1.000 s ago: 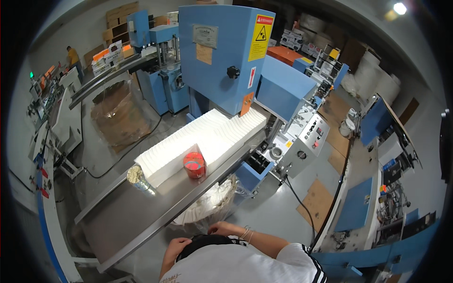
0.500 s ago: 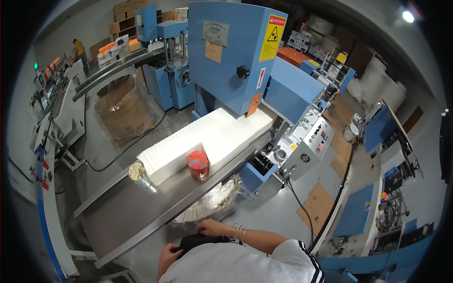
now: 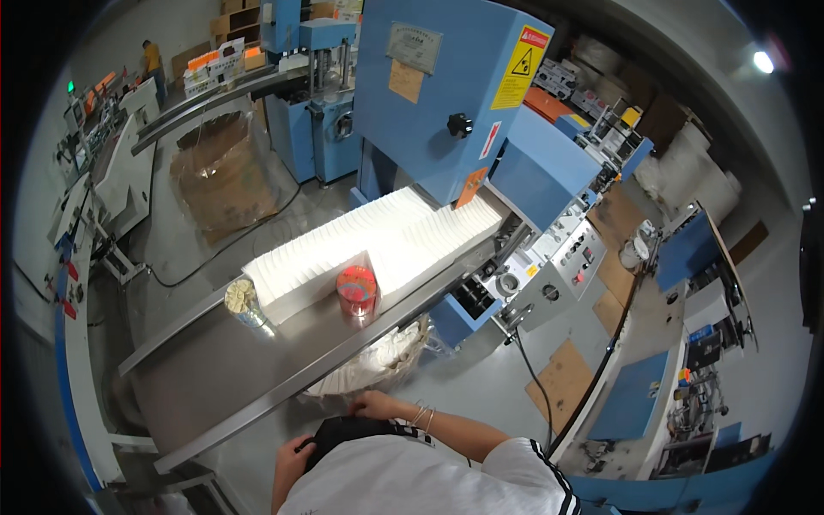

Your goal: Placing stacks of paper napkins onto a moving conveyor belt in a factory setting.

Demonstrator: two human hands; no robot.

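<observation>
At my waist is a black pouch [image 3: 342, 436], dark and soft-looking. My left hand [image 3: 292, 459] is closed on its left edge, thumb and fingers pinching the rim. My right hand [image 3: 374, 403], with thin bracelets at the wrist, has its fingers curled over the far edge of the same pouch; its fingertips are partly hidden. Beyond my hands, two long rows of white folded paper tissues [image 3: 330, 240] stand on a sloping metal chute [image 3: 232, 378]. A red can [image 3: 356, 290] stands against the end of the nearer row, and a clear container with a cream-coloured top [image 3: 247, 302] against the farther one.
A large blue machine [image 3: 429, 112] stands over the rows' far end, its control panel [image 3: 573, 262] to the right. Below the chute sits a plastic-lined basket of white scraps [image 3: 378, 356]. A cable [image 3: 534, 378] and cardboard sheets [image 3: 562, 386] lie on the floor. Another person [image 3: 153, 62] stands far back left.
The view has shifted slightly, so the machine appears higher and further right, and the chute and hands a little further left. Both hands stay at the black pouch.
</observation>
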